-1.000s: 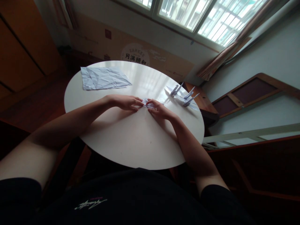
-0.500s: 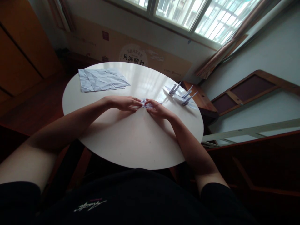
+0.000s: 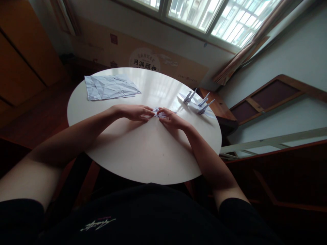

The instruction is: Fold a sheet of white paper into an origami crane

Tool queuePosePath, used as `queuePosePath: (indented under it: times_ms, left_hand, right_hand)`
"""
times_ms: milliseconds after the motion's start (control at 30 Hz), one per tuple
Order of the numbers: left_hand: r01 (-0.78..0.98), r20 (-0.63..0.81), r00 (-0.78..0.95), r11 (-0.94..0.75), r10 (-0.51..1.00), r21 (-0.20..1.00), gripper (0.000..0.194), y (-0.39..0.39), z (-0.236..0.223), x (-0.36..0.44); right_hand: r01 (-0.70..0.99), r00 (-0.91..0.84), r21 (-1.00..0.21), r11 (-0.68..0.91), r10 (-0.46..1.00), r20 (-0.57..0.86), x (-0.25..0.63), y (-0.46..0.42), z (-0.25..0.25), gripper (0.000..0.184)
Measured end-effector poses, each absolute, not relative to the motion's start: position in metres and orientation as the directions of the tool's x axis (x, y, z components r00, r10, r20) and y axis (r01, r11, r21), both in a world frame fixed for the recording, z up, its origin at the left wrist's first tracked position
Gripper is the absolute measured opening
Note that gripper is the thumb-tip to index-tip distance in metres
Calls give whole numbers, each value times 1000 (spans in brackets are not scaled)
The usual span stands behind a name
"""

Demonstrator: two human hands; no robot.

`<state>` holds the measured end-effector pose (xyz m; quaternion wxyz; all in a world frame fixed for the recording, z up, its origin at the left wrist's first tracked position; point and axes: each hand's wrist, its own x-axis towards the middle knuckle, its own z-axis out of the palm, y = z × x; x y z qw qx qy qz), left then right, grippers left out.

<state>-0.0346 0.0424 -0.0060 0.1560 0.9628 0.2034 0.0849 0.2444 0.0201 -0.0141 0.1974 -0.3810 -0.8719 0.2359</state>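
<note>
Between my two hands a small piece of folded paper (image 3: 156,113) lies on the white round table (image 3: 148,156). My left hand (image 3: 134,112) comes in from the left, thumb and fingers pinching the paper's left end. From the other side my right hand (image 3: 171,119) grips it, thumb at the near edge and curled fingers over the top. The fingers cover much of the paper, so its exact folded shape is hidden. Several folded paper cranes (image 3: 189,97) stand to the right of my right hand, with pointed tips sticking up.
Creased paper sheets (image 3: 111,87) lie at the table's far left. Behind the table are a printed wall panel (image 3: 166,66) and a barred window (image 3: 195,15). A wooden cabinet (image 3: 217,107) stands beyond the right edge, near a wooden frame (image 3: 270,93).
The view has shifted very slightly. Both hands keep the same hold on the folded paper, and the cranes and sheets stay in place.
</note>
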Motion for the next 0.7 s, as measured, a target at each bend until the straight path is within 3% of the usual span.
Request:
queuePosePath:
  times_ms: [700]
  left_hand:
    - [278, 164, 916, -875, 365, 395, 44, 41, -5, -33]
  right_hand:
    - [565, -624, -584, 583, 764, 160, 244, 18, -13, 33]
